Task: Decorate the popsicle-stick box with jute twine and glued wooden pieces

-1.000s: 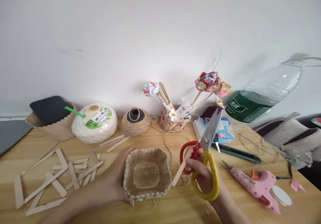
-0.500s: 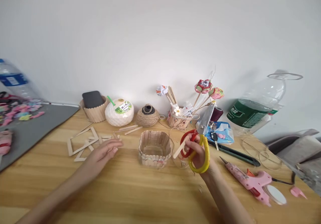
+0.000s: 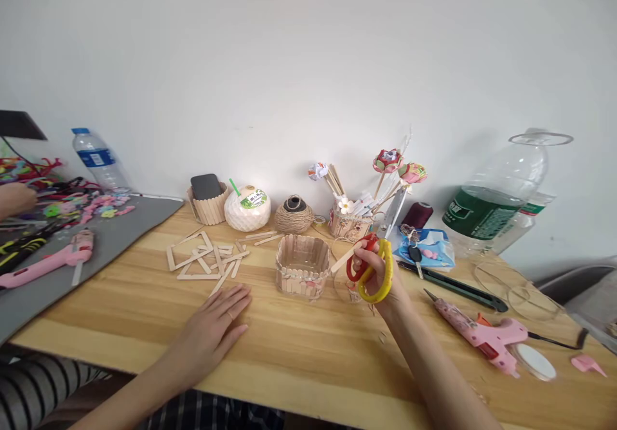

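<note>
My right hand [image 3: 378, 279] holds scissors [image 3: 387, 274] with one red and one yellow handle loop, blades pointing up. A wooden craft stick [image 3: 341, 259] is pinched in the same hand and juts out to the left. My left hand [image 3: 216, 324] lies palm down on the table, fingers stretched and holding nothing. Just beyond its fingertips are several loose craft sticks [image 3: 200, 277], some joined into frames. Between my hands stands a clear box sided with craft sticks [image 3: 301, 285], a beaded band around it.
A pink glue gun [image 3: 486, 340], a box cutter [image 3: 457, 288] and a large green-labelled bottle [image 3: 482, 215] are on the right. Twine [image 3: 294, 218], a coconut [image 3: 248, 210] and a flower holder [image 3: 349, 225] line the wall. Another person's hand [image 3: 17, 200] is at far left.
My left hand has come down flat onto the table, nearer to me. The right hand still holds the scissors and stick. The view has swung left and down, bringing another person's hand into sight.
</note>
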A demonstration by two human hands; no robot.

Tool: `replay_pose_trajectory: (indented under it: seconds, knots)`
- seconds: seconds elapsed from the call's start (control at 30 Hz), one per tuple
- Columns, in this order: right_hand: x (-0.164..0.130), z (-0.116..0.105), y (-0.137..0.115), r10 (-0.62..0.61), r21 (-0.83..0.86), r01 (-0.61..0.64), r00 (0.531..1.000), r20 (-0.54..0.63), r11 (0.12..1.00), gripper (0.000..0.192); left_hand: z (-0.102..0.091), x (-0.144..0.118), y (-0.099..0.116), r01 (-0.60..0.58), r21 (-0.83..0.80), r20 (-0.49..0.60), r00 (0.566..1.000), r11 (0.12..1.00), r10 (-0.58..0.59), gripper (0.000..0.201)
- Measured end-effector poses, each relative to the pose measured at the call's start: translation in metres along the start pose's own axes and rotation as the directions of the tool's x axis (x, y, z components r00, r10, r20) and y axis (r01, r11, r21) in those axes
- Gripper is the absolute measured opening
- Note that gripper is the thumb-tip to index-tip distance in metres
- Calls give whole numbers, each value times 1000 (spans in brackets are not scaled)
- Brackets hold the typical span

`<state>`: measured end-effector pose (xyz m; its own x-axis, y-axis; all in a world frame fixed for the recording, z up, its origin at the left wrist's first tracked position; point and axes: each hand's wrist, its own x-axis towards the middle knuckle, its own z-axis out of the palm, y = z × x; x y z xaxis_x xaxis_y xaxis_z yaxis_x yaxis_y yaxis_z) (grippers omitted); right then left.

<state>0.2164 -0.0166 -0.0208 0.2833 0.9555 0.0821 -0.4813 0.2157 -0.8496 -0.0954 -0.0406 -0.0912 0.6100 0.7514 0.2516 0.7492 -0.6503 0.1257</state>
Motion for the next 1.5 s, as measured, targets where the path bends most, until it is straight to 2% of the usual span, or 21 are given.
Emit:
replay_pose_trajectory:
  seconds: [0.13, 0.27, 0.5, 0.6, 0.7, 0.8, 0.87, 0.9, 0.97, 1.0, 1.03, 1.1, 1.2, 1.37, 1.5]
  knots:
    - [-7, 4, 5, -17, 29, 18, 1000, -22, 999, 21, -1, 4, -1, -15, 41, 39, 999, 999, 14, 44]
    - [-14, 8, 11, -22, 62, 24, 999, -40, 998, 20, -5, 10, 2, 9, 43, 74, 997, 999, -12, 53]
    - [-12, 8, 9, 25, 118, -10, 992, -121, 993, 23, -3, 13, 1, 20, 105, 91, 995, 994, -30, 58]
    - [-9, 5, 8, 35, 128, -20, 993, -116, 992, 25, 2, 10, 0, -2, 157, 33, 999, 988, -4, 62]
    - [-6, 2, 8, -5, 75, 12, 995, -95, 997, 24, 2, 13, 3, -21, 157, -81, 996, 987, 34, 69]
    - [-4, 0, 8, -40, -57, 34, 993, -113, 998, 23, -2, 32, 10, -82, 30, -188, 978, 996, 86, 74]
    - [-3, -1, 7, -50, -122, 32, 988, -145, 992, 23, -5, 54, 13, -75, -157, -219, 975, 985, 39, 82]
    - [-3, -1, 7, -51, -142, 29, 986, -157, 989, 23, -7, 66, 14, -22, -277, -214, 976, 960, -39, 88]
    - [-3, -1, 7, -42, -174, 15, 987, -155, 985, 23, -8, 90, 13, 89, -513, -115, 978, 854, -172, 100]
    - [-3, -1, 8, -36, -187, 9, 989, -145, 982, 23, -7, 100, 12, 112, -613, -41, 984, 782, -174, 105]
    - [-4, 0, 9, -31, -195, 4, 991, -134, 981, 24, -6, 108, 11, 114, -695, 35, 991, 710, -126, 106]
    - [-4, -1, 11, -21, -194, -1, 994, -109, 981, 24, -3, 118, 11, 104, -808, 110, 994, 580, -23, 105]
    - [-4, -2, 13, -1, -168, -13, 996, -84, 986, 23, -2, 125, 15, 100, -883, 110, 994, 459, -4, 93]
    - [5, -9, 10, -63, -98, 52, 992, -114, 994, 25, -11, 136, 14, 266, -943, 239, 960, 201, -149, 65]
    - [12, -15, 6, -63, -59, 58, 994, -89, 997, 25, -13, 147, 3, 283, -944, 228, 930, 169, -287, 58]
